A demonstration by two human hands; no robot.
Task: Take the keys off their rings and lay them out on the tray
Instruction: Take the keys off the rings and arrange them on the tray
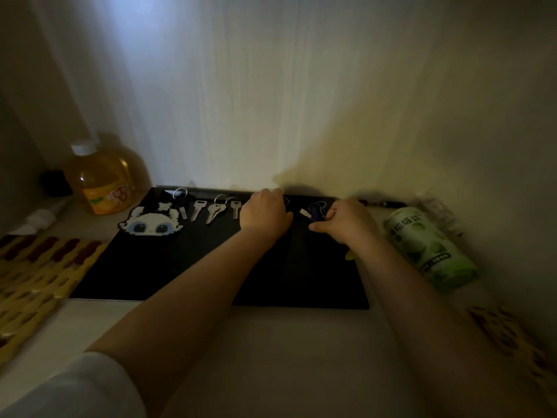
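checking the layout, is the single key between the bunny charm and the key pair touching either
Apart. The head view shows black tray on both sides of the single key, between it and the bunny charm and the key pair.

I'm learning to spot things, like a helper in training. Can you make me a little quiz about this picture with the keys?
1. True or false: the left hand and the right hand are both over the black tray.
2. Which thing stands left of the tray? A) the orange drink bottle B) the green roll C) a red mug
3. Fill in the gap: the pixel bunny charm has big ___ eyes.

Key
1. True: both reach to the tray's far edge.
2. A: the green roll lies on the right, and there is no mug.
3. Blue.
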